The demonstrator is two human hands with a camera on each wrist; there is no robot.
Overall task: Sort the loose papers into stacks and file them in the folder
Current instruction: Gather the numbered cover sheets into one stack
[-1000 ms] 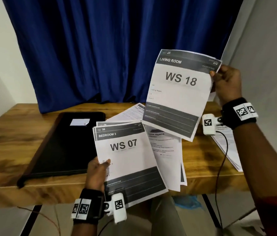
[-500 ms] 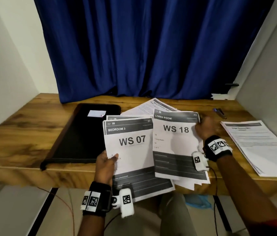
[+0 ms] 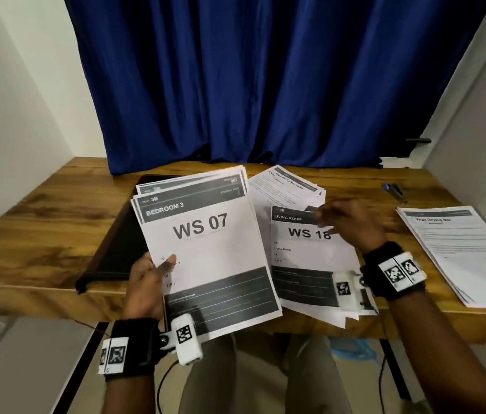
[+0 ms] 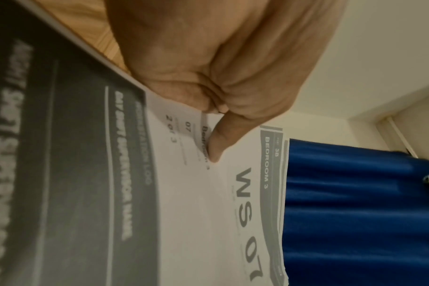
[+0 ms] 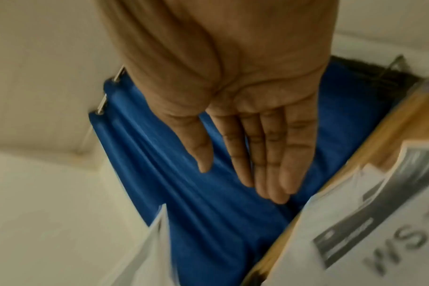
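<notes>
Head view: two hands (image 3: pixel 146 282) (image 3: pixel 352 225), one folder (image 3: pixel 110 252)

Both forearms bare, no sleeves in view. Left hand (image 3: pixel 145 282) & right hand (image 3: pixel 352 225) bare too: no rings, no gloves. Each wrist has a wide black strap w/ a white plate carrying two square black-and-white tag markers: left strap (image 3: pixel 129 348), right strap (image 3: pixel 391 273). A small white rounded camera block is clipped to the inner side of each strap, each w/ its own tag marker: left block (image 3: pixel 186 339), right block (image 3: pixel 348 289). Thin black cable (image 3: pixel 162 383) hangs from the left unit. Khaki trousers (image 3: pixel 253 380) below.
</notes>
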